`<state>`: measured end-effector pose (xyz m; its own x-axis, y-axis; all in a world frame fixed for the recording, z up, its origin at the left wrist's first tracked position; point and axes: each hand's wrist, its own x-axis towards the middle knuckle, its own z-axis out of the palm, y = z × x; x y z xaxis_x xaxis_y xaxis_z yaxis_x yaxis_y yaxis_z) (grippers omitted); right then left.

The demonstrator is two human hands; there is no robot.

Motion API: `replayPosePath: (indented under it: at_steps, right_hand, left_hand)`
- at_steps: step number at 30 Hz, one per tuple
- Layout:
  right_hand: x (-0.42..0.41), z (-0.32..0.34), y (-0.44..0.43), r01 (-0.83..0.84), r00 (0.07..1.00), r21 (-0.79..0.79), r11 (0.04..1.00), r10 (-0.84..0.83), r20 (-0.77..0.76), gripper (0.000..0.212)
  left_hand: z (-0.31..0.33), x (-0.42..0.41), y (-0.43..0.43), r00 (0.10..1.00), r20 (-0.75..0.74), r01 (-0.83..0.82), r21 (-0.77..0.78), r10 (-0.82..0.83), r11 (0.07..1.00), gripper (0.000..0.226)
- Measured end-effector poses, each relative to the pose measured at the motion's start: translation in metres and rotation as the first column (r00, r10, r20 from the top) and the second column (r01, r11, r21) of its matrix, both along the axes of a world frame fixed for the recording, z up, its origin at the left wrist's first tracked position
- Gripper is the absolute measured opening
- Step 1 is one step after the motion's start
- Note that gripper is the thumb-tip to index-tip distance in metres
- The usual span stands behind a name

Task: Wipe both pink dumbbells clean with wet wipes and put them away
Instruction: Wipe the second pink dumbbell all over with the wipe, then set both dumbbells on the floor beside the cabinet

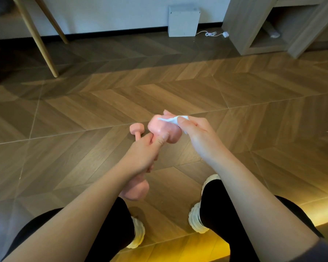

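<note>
- The floor (178, 87) was wood-look planking laid in a chevron pattern, brown with a dull sheen, crossed by thin pale seams; a warm yellow glow lit its near right edge.
- At the far side ran a pale wall with a dark skirting, a small white box (183, 21) standing against it and a white cable (211, 34) coiled just to its right.
- Slim, tapered wooden legs (36, 36) stood at the far left, and a pale wood cabinet (254, 25) with an open compartment stood at the far right.
- The person sat with black-clad legs and chunky white shoes (198, 216) planted on the floor.
- The held dumbbell (164, 130) was smooth, matte pink with rounded heads; its long axis ran from near left to far right, the far head raised and the near head low between the knees.
- The left hand (143, 156) was clenched around the dumbbell's handle, thumb pressed up against the far head.
- The right hand (199, 132) pinched a crumpled white wet wipe (173, 119) against the top of that far head.
- The second dumbbell (136, 130), also pink, lay on the floor just left of the held one, partly hidden behind the left hand, its visible head pointing far.
</note>
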<state>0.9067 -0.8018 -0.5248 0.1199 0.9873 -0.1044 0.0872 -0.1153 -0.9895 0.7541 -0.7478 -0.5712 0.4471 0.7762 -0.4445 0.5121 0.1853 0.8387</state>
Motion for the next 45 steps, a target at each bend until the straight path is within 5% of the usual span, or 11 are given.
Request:
replayPosePath:
  at_steps: [4,9,13,17,22,27,35,45]
  right_hand:
    - [0.009,0.002,0.002,0.271,0.963,-0.102,0.957,-0.27,0.018,0.04]
    - [0.005,-0.006,0.014,0.399,0.858,-0.42,0.815,-0.493,-0.142,0.032]
    - [-0.001,-0.015,0.013,0.221,0.975,-0.542,0.811,-0.173,0.139,0.03]
    - [-0.006,-0.016,0.008,-0.027,0.975,-0.582,0.813,0.149,0.163,0.042]
    - [-0.003,-0.038,0.02,-0.088,0.972,-0.488,0.868,0.181,0.147,0.016]
    - [0.009,-0.084,0.056,-0.136,0.976,-0.544,0.828,0.207,0.071,0.025]
    - [0.049,-0.219,0.131,-0.034,0.969,-0.679,0.733,0.191,0.157,0.02]
    - [0.073,-0.372,0.177,-0.016,0.975,-0.769,0.639,0.181,0.13,0.031]
  left_hand:
    - [-0.001,-0.002,0.015,0.97,0.106,-0.173,-0.332,0.219,0.927,0.068]
    - [0.006,0.008,0.015,0.964,0.156,-0.172,-0.255,0.217,0.951,0.031]
    - [0.009,0.015,0.017,0.954,0.148,-0.229,-0.199,0.261,0.953,0.025]
    - [0.011,0.015,0.019,0.929,0.186,-0.293,-0.161,0.32,0.943,0.017]
    - [-0.007,0.015,0.037,0.936,0.206,-0.228,-0.267,0.287,0.936,0.022]
    - [-0.064,0.015,0.082,0.989,0.075,-0.092,-0.35,0.126,0.932,0.018]
    - [-0.209,-0.016,0.147,0.886,-0.385,-0.368,-0.242,0.259,0.898,0.018]
    - [-0.326,0.01,0.211,0.858,-0.481,-0.297,-0.179,0.179,0.938,0.039]
